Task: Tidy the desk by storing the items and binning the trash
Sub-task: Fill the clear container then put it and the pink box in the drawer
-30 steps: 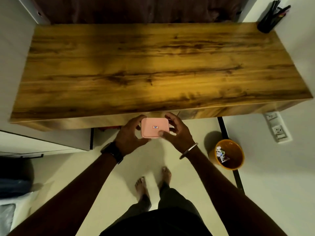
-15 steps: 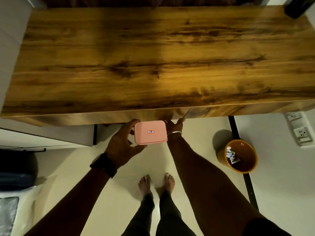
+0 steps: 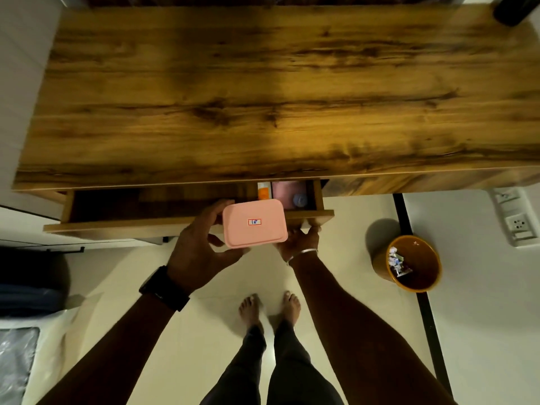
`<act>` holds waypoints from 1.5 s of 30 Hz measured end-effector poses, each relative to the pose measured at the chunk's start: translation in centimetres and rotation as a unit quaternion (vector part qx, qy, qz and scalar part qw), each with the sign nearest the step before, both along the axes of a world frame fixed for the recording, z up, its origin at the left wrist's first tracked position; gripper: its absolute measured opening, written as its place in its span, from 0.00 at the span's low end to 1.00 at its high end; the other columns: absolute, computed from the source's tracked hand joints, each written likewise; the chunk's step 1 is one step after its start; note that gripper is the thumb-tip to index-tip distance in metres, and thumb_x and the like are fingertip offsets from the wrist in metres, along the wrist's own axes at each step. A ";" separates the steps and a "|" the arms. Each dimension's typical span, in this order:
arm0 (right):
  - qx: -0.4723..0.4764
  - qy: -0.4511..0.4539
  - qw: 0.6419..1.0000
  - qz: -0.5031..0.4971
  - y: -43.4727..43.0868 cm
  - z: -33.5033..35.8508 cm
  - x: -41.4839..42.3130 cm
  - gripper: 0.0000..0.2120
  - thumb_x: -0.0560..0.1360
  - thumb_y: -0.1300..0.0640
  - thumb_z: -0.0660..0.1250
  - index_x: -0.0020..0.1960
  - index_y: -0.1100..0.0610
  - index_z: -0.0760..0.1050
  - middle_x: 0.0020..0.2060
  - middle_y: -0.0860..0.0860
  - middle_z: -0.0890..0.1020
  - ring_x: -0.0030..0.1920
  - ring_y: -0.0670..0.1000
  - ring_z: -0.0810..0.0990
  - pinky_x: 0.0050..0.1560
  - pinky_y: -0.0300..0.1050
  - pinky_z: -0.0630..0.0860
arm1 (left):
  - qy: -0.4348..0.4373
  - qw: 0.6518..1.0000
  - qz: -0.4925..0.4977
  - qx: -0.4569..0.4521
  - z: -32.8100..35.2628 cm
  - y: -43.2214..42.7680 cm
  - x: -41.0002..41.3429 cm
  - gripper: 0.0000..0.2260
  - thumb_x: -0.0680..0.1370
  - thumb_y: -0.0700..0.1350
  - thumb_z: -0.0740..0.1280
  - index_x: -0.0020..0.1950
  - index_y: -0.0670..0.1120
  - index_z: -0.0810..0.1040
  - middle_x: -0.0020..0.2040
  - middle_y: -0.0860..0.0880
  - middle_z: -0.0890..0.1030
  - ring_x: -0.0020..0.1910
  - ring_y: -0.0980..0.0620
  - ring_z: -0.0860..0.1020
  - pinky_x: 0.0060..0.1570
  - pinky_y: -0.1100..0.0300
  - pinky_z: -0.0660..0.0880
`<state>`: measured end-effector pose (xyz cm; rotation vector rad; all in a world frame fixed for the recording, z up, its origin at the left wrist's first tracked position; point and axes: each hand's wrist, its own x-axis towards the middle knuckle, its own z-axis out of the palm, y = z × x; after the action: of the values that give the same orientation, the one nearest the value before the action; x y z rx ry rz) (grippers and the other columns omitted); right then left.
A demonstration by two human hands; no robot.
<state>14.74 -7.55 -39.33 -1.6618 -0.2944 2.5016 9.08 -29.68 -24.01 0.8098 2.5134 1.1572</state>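
View: head, single, wide-angle.
Position: above front edge of desk (image 3: 277, 92), at standing person's height.
Facing: forward and steeply down, near-overhead on desk top; desk top fills upper half of frame, far edge at top border.
Range: near.
Below desk front in frame: open drawer (image 3: 140, 207), forearms (image 3: 350, 317), feet (image 3: 251, 308), floor (image 3: 204, 331).
Right of desk front: orange bin (image 3: 420, 276).

Both forearms reach forward, the left hand (image 3: 201, 247) gripping the pink box (image 3: 254, 223) between thumb and curled fingers, the right hand (image 3: 298, 239) curling its fingertips on the drawer front (image 3: 146, 226).
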 end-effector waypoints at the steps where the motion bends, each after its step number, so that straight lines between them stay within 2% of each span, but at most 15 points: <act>1: -0.012 -0.007 1.000 -0.008 -0.4 0.6 0.9 0.37 0.73 0.25 0.55 0.66 0.52 0.77 0.65 0.58 0.80 0.68 0.65 0.75 0.68 0.72 0.66 | -0.002 1.000 -0.001 0.004 0.2 -0.3 0.1 0.42 0.67 0.49 0.82 0.76 0.47 0.67 0.68 0.51 0.77 0.63 0.59 0.76 0.44 0.62 0.82; 5: -0.050 -0.005 0.998 -0.034 -1.3 1.4 4.0 0.25 0.76 0.34 0.63 0.51 0.57 0.79 0.53 0.62 0.82 0.48 0.65 0.84 0.53 0.67 0.78 | -0.025 0.999 0.021 0.016 0.7 -1.0 0.2 0.41 0.66 0.46 0.83 0.76 0.47 0.68 0.67 0.49 0.79 0.59 0.55 0.80 0.47 0.70 0.79; 7: -0.041 -0.026 0.998 0.026 -1.9 1.9 4.9 0.22 0.77 0.37 0.63 0.49 0.58 0.76 0.56 0.65 0.80 0.51 0.65 0.82 0.57 0.66 0.77 | -0.041 0.998 0.047 0.007 0.6 -1.2 -0.3 0.40 0.67 0.45 0.83 0.75 0.47 0.68 0.67 0.48 0.79 0.60 0.54 0.79 0.49 0.74 0.75; 9: 0.004 -0.061 0.981 0.186 -2.3 2.6 5.9 0.19 0.81 0.45 0.61 0.50 0.62 0.74 0.57 0.67 0.77 0.55 0.66 0.78 0.60 0.64 0.76 | -0.064 0.996 0.062 -0.007 0.3 -1.2 -0.9 0.40 0.68 0.44 0.82 0.75 0.47 0.68 0.69 0.47 0.77 0.62 0.55 0.76 0.49 0.75 0.72; 13: 0.064 -0.027 0.848 0.526 -2.7 7.9 7.2 0.13 0.80 0.57 0.64 0.58 0.65 0.77 0.54 0.66 0.82 0.53 0.65 0.82 0.50 0.55 0.82 | -0.136 0.988 0.057 -0.041 -0.5 -0.7 -2.6 0.38 0.70 0.39 0.80 0.75 0.45 0.66 0.67 0.48 0.74 0.63 0.52 0.73 0.48 0.68 0.75; 16: 0.081 0.036 0.740 0.667 -2.2 12.5 7.2 0.15 0.81 0.56 0.64 0.62 0.65 0.78 0.56 0.65 0.83 0.49 0.62 0.84 0.49 0.52 0.82 | -0.157 0.983 0.008 -0.097 -1.8 -0.5 -4.3 0.37 0.69 0.41 0.81 0.73 0.45 0.67 0.65 0.45 0.76 0.63 0.49 0.75 0.55 0.56 0.76; 18: 0.114 0.057 0.711 0.691 -2.1 14.6 6.9 0.14 0.82 0.57 0.64 0.62 0.65 0.78 0.56 0.66 0.83 0.49 0.62 0.84 0.49 0.52 0.82 | -0.173 0.976 -0.029 -0.127 -2.7 -0.2 -5.1 0.36 0.69 0.44 0.81 0.72 0.47 0.67 0.63 0.46 0.78 0.63 0.47 0.77 0.56 0.56 0.76; 22: 0.152 0.048 0.699 0.697 -1.7 15.8 6.2 0.14 0.83 0.58 0.61 0.63 0.66 0.77 0.52 0.65 0.83 0.50 0.64 0.83 0.53 0.57 0.81 | -0.229 0.958 -0.064 -0.159 -3.6 0.5 -5.4 0.37 0.68 0.45 0.82 0.71 0.49 0.66 0.65 0.46 0.77 0.63 0.47 0.76 0.61 0.51 0.77; 28: 0.145 -0.010 0.712 0.687 -2.3 14.0 6.2 0.11 0.82 0.60 0.62 0.60 0.65 0.78 0.50 0.64 0.83 0.49 0.62 0.83 0.56 0.57 0.82 | -0.313 0.933 -0.079 -0.157 -4.4 0.0 -5.4 0.39 0.67 0.46 0.83 0.69 0.56 0.63 0.62 0.55 0.74 0.65 0.49 0.74 0.63 0.50 0.76; 35: 0.127 -0.023 0.820 0.558 -4.0 10.4 7.1 0.14 0.80 0.56 0.67 0.62 0.63 0.78 0.58 0.62 0.83 0.60 0.62 0.82 0.64 0.59 0.77 | -0.323 0.935 -0.062 -0.132 -4.2 -0.5 -4.0 0.38 0.77 0.50 0.74 0.81 0.55 0.55 0.75 0.51 0.67 0.72 0.47 0.70 0.63 0.51 0.75; 38: 0.097 -0.003 0.875 0.474 -4.3 9.2 7.9 0.16 0.78 0.56 0.68 0.62 0.65 0.77 0.57 0.63 0.83 0.60 0.64 0.82 0.64 0.60 0.78 | -0.142 0.984 0.076 -0.081 -3.0 -1.0 -2.6 0.22 0.81 0.54 0.68 0.72 0.49 0.72 0.68 0.46 0.76 0.63 0.46 0.77 0.54 0.53 0.78; 40: 0.059 -0.013 0.926 0.373 -4.7 8.5 8.4 0.16 0.79 0.57 0.67 0.62 0.66 0.76 0.54 0.65 0.83 0.56 0.66 0.83 0.59 0.59 0.80 | -0.009 0.979 0.205 0.010 -2.1 -1.6 -0.2 0.13 0.81 0.52 0.66 0.50 0.43 0.80 0.45 0.45 0.82 0.42 0.48 0.80 0.38 0.57 0.75; 41: 0.034 -0.027 0.952 0.304 -4.9 8.1 8.6 0.15 0.80 0.58 0.66 0.63 0.66 0.74 0.54 0.66 0.83 0.54 0.67 0.83 0.55 0.59 0.82 | -0.031 0.956 0.281 0.076 -2.0 -1.9 1.3 0.13 0.81 0.50 0.65 0.42 0.42 0.78 0.36 0.45 0.79 0.33 0.49 0.77 0.33 0.57 0.71; 42: 0.008 -0.037 0.973 0.229 -5.1 7.8 8.8 0.15 0.81 0.58 0.65 0.64 0.66 0.73 0.55 0.68 0.82 0.53 0.67 0.83 0.51 0.58 0.83 | -0.126 0.904 0.375 0.160 -1.6 -2.0 2.9 0.13 0.80 0.48 0.65 0.39 0.43 0.76 0.31 0.45 0.76 0.28 0.49 0.73 0.29 0.57 0.68; 45: -0.042 -0.038 0.996 0.066 -5.2 7.4 9.0 0.19 0.81 0.58 0.63 0.70 0.64 0.69 0.57 0.70 0.81 0.58 0.69 0.81 0.52 0.60 0.83 | -0.432 0.620 0.570 0.322 -2.8 -3.0 6.4 0.10 0.83 0.46 0.65 0.43 0.43 0.75 0.39 0.42 0.79 0.34 0.46 0.78 0.32 0.54 0.77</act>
<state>23.71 -12.76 -31.97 -1.8293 -0.3189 2.5826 15.52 -32.64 -26.85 -1.3040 1.4787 2.0823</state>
